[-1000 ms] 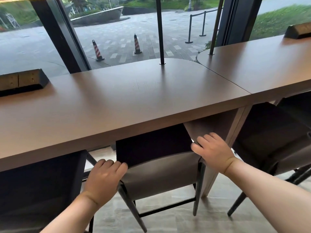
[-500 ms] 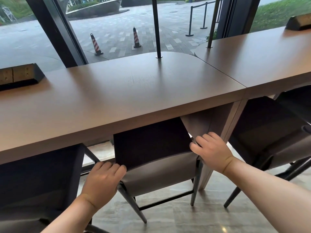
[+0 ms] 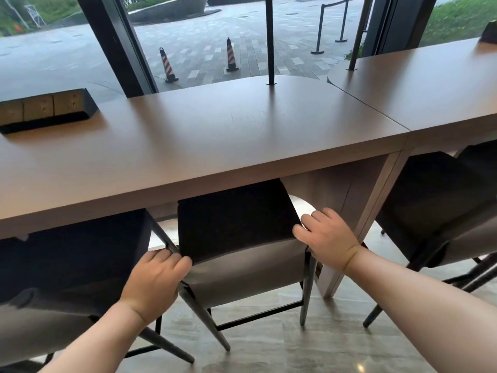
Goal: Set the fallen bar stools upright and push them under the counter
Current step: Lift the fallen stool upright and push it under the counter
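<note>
Both hands are working the middle bar stool (image 3: 236,238) here, and it is standing upright on the floor (image 3: 309,343), its dark seat sitting partly beneath the front edge of the counter (image 3: 215,135). The left hand (image 3: 156,281) is curling over the near left corner of the seat, fingers (image 3: 177,262) wrapping onto the dark top where it meets the pale front panel, so that grip is closing firmly on the stool's corner. The right hand (image 3: 326,238) is sitting on the near right corner, fingers bent and pressing down on the seat's edge, clamping that side just in front of the counter's angled support panel (image 3: 352,200). So the stool is lying squarely between the two hands, each one holding an opposite front corner, with the seat stretching away from the palms toward the window (image 3: 209,39). The stool's thin dark legs are splaying down to the floor below the wrists. To the left, another stool (image 3: 70,267) is standing close beside it under the counter; to the right, a third stool (image 3: 435,208) is standing beneath the adjoining counter section. On the counter's far left, a dark socket box (image 3: 45,109) is resting flat.
</note>
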`<action>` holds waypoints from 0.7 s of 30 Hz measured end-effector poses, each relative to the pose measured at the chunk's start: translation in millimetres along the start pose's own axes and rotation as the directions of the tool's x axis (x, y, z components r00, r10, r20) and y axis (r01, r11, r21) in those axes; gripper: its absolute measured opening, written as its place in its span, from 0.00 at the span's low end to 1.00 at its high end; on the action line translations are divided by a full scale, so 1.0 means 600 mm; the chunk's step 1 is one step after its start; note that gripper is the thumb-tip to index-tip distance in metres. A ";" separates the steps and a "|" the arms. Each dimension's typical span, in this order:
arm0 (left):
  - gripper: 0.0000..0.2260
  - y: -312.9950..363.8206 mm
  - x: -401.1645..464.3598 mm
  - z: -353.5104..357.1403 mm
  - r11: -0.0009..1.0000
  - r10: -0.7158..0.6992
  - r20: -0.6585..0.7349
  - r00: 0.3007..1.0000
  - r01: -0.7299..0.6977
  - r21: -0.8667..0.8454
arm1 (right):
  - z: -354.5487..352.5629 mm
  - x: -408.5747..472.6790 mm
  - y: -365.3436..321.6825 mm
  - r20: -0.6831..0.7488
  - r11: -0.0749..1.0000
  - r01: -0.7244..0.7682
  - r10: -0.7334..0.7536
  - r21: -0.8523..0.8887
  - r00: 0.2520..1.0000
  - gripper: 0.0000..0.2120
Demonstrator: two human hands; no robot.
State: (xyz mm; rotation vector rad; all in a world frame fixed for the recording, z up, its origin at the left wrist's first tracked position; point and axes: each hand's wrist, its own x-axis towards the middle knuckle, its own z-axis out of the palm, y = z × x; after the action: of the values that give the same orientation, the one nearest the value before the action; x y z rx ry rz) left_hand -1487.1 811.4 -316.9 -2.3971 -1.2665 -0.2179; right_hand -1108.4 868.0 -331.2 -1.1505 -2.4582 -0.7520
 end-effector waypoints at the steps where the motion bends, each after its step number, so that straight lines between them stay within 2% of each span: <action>1: 0.10 0.001 -0.004 0.000 1.000 -0.007 -0.013 1.000 0.007 -0.001 | 0.001 0.000 -0.002 -0.001 1.000 0.000 0.000 0.001 1.000 0.23; 5: 0.11 0.007 -0.014 -0.004 1.000 -0.027 0.029 0.999 0.027 -0.001 | -0.001 -0.001 -0.006 0.026 0.999 -0.026 0.026 0.021 0.999 0.14; 7: 0.13 0.007 -0.013 -0.008 0.998 -0.060 0.098 0.993 0.063 -0.025 | -0.006 0.003 -0.008 0.067 0.998 -0.058 0.056 0.034 0.996 0.15; 9: 0.08 0.009 -0.012 -0.015 0.996 -0.080 0.151 0.985 0.084 -0.017 | -0.015 0.006 -0.011 0.136 0.996 -0.081 0.074 0.041 0.988 0.17; 13: 0.22 0.017 -0.011 -0.025 0.988 -0.134 0.251 0.959 0.150 -0.042 | -0.033 0.011 -0.015 0.286 0.990 -0.136 0.117 0.045 0.951 0.16; 15: 0.26 0.019 -0.011 -0.032 0.980 -0.151 0.243 0.958 0.178 -0.090 | -0.040 0.011 -0.021 0.327 0.984 -0.175 0.152 0.042 0.933 0.20; 18: 0.32 0.025 -0.012 -0.046 0.968 -0.173 0.233 0.957 0.209 -0.138 | -0.051 0.011 -0.049 0.409 0.973 -0.215 0.163 0.083 0.898 0.32; 21: 0.37 0.024 -0.018 -0.069 0.951 -0.200 0.223 0.954 0.244 -0.191 | -0.071 0.030 -0.096 0.392 0.954 -0.213 0.118 0.209 0.912 0.36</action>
State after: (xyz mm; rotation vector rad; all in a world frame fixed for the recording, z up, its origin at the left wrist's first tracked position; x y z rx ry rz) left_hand -1479.2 778.1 -287.4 -2.5042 -1.6903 -0.1912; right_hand -1161.6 823.4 -306.7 -1.4926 -2.6091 -0.1727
